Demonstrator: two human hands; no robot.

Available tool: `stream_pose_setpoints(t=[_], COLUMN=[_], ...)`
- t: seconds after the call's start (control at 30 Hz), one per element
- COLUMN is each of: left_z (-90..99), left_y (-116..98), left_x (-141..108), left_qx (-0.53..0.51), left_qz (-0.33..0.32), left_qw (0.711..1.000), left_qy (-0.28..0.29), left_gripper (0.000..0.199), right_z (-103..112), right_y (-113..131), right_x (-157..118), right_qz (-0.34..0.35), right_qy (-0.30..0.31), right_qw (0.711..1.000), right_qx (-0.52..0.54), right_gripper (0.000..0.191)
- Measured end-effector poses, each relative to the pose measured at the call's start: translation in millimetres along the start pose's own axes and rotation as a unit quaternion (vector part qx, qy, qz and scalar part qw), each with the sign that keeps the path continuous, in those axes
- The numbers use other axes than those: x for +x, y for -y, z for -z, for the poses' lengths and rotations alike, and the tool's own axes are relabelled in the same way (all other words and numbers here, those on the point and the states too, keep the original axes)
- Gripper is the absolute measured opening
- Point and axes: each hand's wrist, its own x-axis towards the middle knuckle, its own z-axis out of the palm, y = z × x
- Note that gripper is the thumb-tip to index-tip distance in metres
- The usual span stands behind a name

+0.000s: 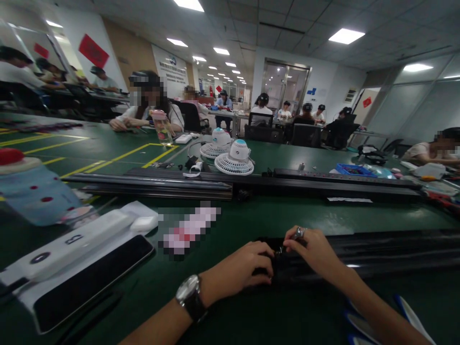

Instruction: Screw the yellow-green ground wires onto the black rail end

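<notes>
A long glossy black bar (398, 251) lies across the green table (305, 211) in front of me, running off to the right. My left hand (247, 266) is curled around the bar's left end, its thumb and fingers on either side. Over the same end, my right hand (311, 244) is closed in a pinch. Between the two hands, a tiny shiny piece (280, 249) shows at the right fingertips, too small to name. The fingers partly hide the end of the bar.
To the left lie a phone (95, 282), a white power strip (82, 242) and a blue cup (39, 191). Further back stand two white fans (235, 158), dark metal rails (154, 184) and a blue tray (354, 170). Blue-rimmed items (362, 326) lie under my right forearm. A person sits opposite.
</notes>
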Motion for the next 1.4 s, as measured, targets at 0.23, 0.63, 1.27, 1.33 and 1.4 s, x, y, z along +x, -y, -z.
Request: stream_pose_setpoints(t=[0.23,0.63,1.27,1.33,1.4], left_z=[1.8,-2.1,-3.5,-2.3,-1.1], left_y=[0,3,5,4,3], left_x=[-2,-4,-7,-6,-6], left_qx=[0.012,-0.001,0.032,0.04,0.048], left_qz=[-0.011,-0.009,-0.018,-0.019,-0.02], left_qw=[1.0,1.0,0.999,0.999,0.999], left_qy=[0.009,-0.008,-0.012,-0.006,-0.001], left_gripper=[0.012,0.012,0.013,0.013,0.013], right_z=[-5,-10,-21,-21,-21], right_y=[0,5,6,8,11], right_x=[-4,-6,-4,-2,-1], right_qz=[0.011,0.043,0.062,0.057,0.05], right_qy=[-0.016,-0.006,-0.014,-0.011,-0.003], right_qw=[1.0,0.995,0.992,0.992,0.992], right_qx=[-0.005,-0.086,-0.11,-0.115,-0.114], right_gripper=[0.018,0.023,0.021,0.022,0.024])
